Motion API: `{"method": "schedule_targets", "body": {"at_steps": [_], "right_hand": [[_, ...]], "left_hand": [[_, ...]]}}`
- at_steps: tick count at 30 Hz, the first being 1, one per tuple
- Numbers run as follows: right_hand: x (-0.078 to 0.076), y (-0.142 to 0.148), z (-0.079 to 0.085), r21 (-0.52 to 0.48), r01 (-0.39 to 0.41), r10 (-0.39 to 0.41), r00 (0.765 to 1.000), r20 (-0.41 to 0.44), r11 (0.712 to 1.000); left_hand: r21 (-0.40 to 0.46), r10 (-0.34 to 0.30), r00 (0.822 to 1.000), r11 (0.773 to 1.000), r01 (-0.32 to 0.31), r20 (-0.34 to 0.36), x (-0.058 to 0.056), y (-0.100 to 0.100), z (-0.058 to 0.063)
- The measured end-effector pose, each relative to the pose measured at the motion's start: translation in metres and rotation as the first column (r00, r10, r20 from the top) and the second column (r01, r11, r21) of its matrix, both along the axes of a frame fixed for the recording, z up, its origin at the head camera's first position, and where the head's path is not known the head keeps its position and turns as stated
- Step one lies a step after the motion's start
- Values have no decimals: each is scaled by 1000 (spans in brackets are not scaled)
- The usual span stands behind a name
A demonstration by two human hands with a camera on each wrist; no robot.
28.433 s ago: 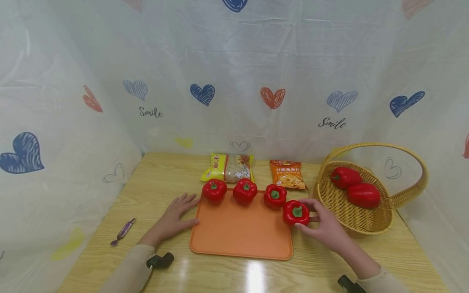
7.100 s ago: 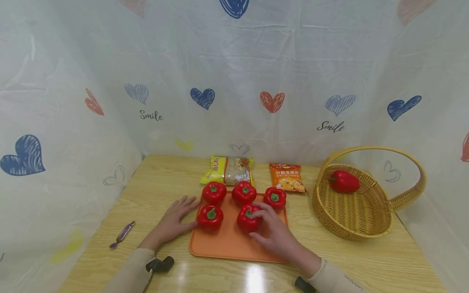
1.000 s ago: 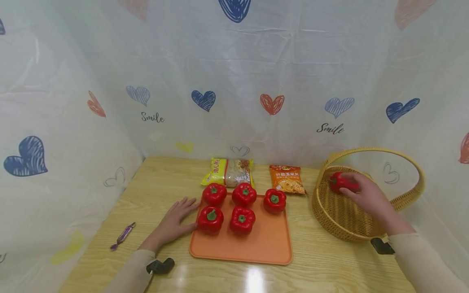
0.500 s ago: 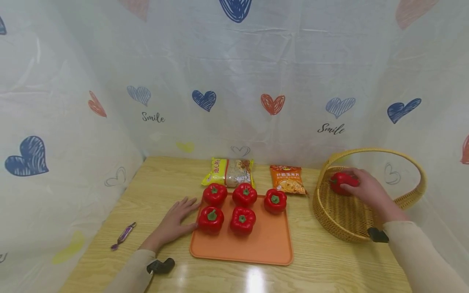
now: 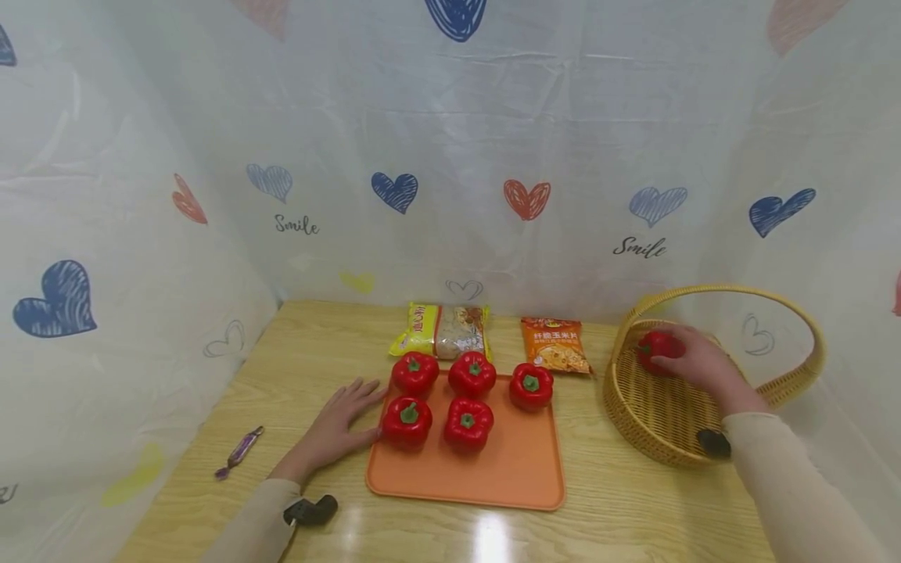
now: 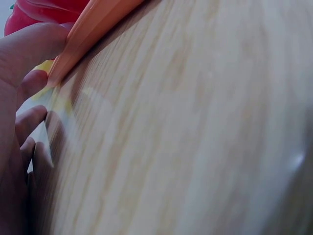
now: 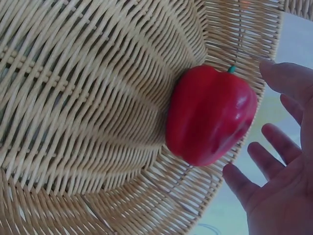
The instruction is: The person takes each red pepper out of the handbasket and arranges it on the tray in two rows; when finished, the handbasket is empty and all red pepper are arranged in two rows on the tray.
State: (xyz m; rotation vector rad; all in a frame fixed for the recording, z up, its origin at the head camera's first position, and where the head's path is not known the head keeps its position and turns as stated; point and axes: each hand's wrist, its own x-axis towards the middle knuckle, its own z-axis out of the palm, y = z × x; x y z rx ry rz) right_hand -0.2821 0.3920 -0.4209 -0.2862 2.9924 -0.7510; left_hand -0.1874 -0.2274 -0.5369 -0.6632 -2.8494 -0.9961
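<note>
One red bell pepper (image 5: 653,350) lies in the yellow wicker basket (image 5: 629,422) on the right, against its far wall. My right hand (image 5: 704,366) reaches over it. In the right wrist view, thumb and fingers spread around that pepper (image 7: 208,117), with a gap showing between them and its skin. On the orange tray (image 5: 500,477) several red bell peppers stand stem up: three along the back, two in front of them at left and middle. Flat on the table, my left hand (image 5: 338,430) touches the tray's left edge with thumb and fingertips.
Behind the tray lie a yellow food bag (image 5: 443,331) and an orange snack packet (image 5: 556,345). A purple-wrapped candy (image 5: 240,452) is at the table's left. The basket's tall handle (image 5: 809,336) arches beside the right forearm. A printed curtain (image 5: 450,141) hangs behind.
Over the longer span, one pepper left the basket and the tray gained a front row. During the last second, my right hand shifts slightly at the basket's pepper; my left stays put.
</note>
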Motion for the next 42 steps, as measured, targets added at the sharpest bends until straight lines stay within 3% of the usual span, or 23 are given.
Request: {"method": "schedule_targets", "body": {"at_steps": [16,36,42], "right_hand": [[-6,5,-15,40,-30,30,1000,10,999],[-4,2,-16,115,25,-28,999,26,993],[-3,1,-16,84,33,-36,999,29,996]], "left_hand": [[-3,2,1000,1000,-2,3,-1,1,2],[-4,6,1000,1000,-5,8,1,1,1],[-8,8,1000,1000,-8,7,1,1,1]]}}
